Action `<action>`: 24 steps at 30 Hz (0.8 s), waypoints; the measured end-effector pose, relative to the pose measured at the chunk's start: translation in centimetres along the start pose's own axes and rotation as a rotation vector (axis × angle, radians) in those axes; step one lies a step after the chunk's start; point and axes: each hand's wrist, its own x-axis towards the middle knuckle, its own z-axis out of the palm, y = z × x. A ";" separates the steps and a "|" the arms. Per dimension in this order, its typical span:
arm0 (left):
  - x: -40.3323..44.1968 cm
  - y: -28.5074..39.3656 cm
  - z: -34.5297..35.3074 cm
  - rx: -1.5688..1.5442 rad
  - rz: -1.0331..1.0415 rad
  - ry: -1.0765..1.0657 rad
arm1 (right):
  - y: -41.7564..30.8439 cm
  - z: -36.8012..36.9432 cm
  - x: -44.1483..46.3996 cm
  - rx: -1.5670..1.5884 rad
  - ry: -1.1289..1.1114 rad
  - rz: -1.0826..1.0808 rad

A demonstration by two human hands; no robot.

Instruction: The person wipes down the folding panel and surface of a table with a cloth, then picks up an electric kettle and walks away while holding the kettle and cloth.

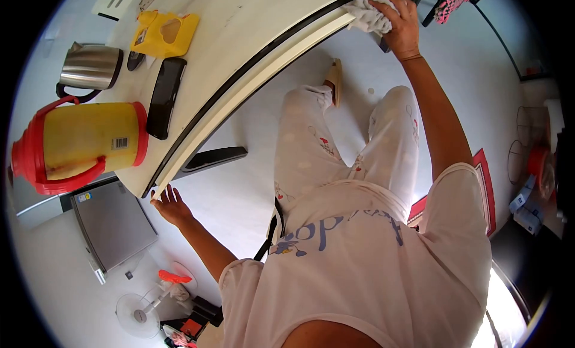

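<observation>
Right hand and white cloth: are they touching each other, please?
Touching. The head view shows the right hand with its fingers curled over the crumpled white cloth, at the edge of the table.

The right hand holds a pale cloth against the table's edge

A single view, worn on the head, looks steeply down from close above the shirt — the neckline nearest, the trousers and floor farther off. Its very wide lens bends the table across the upper left, catches the left hand and right hand, and darkens at the corners
</observation>
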 end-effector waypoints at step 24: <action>-0.3 1.6 3.2 0.229 0.039 0.142 | 6.8 -2.0 -7.2 0.208 0.310 1.231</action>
